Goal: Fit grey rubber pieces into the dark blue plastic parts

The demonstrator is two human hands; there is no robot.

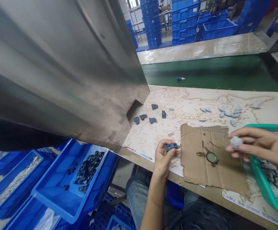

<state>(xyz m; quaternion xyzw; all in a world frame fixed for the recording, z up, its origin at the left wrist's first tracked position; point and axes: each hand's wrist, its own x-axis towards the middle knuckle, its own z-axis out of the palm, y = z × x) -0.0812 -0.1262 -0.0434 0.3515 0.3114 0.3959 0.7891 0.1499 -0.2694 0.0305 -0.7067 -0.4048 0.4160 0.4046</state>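
My left hand (164,157) pinches a small dark blue plastic part (171,147) near the front edge of the table. My right hand (256,145) is over the rim of a green basket (260,179), fingers closed on a small light grey part (236,142). The basket holds several more grey parts (276,183). Between my hands lies a brown cardboard sheet (213,159) with a small round metal cap (212,157) on it.
Several dark blue parts (150,115) and grey parts (227,113) lie scattered on the paper-covered table (189,105). A large metal chute (57,64) hangs at left. Blue bins (81,172) of parts sit below it. A green conveyor belt (213,73) runs behind, with stacked blue crates (184,19) beyond.
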